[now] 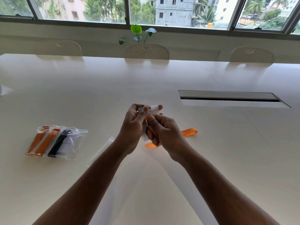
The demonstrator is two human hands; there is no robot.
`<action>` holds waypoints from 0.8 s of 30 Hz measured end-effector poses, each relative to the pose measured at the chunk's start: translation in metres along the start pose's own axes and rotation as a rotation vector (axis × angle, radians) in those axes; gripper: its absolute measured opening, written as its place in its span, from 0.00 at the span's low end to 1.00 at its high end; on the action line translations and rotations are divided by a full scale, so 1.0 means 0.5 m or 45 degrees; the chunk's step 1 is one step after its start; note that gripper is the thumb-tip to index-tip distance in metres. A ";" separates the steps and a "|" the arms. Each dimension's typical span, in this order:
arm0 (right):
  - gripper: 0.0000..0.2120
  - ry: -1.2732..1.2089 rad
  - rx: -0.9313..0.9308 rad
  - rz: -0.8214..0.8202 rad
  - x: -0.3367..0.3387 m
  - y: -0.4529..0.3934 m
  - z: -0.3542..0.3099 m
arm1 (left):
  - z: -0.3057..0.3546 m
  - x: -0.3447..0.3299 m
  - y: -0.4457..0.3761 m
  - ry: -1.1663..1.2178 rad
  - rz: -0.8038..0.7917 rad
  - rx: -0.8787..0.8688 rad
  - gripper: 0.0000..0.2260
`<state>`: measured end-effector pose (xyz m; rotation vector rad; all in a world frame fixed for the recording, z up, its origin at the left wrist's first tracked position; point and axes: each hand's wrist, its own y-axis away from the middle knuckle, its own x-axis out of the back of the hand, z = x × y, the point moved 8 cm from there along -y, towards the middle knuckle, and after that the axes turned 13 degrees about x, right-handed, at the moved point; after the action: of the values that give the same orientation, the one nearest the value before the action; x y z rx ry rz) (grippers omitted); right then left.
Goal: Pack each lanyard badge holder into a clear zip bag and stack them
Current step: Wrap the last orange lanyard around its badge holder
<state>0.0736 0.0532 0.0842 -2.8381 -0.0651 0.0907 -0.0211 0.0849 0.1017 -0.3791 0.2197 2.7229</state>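
Far left on the table, packed bags. Centre, my left hand pinches the badge holder; my right hand grips its limp orange lanyard. Light, slippery; hold by the clip.

An office meeting room: long white table (cable hatch inset), matching chairs.

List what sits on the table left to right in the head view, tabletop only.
Packed zip bags with orange and black lanyards → empty clear zip bag → left hand and right hand holding the badge holder → orange lanyard tail → cable slot.
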 end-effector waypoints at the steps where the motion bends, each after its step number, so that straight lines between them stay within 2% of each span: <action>1: 0.18 0.014 -0.007 -0.005 0.002 0.000 -0.001 | 0.000 -0.003 0.003 0.011 -0.024 0.007 0.05; 7: 0.18 0.003 -0.006 -0.021 0.000 0.007 0.000 | 0.007 -0.011 0.011 0.077 -0.106 0.006 0.07; 16: 0.12 0.051 -0.171 -0.022 0.011 0.045 0.042 | 0.037 0.048 -0.016 0.136 0.100 -0.079 0.09; 24: 0.10 0.203 -0.121 -0.015 0.029 0.067 0.053 | 0.052 0.083 -0.026 0.289 0.071 -0.091 0.10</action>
<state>0.0872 0.0301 0.0480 -2.9282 -0.0523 -0.1449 -0.0589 0.1167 0.1129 -0.7141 0.1964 2.7450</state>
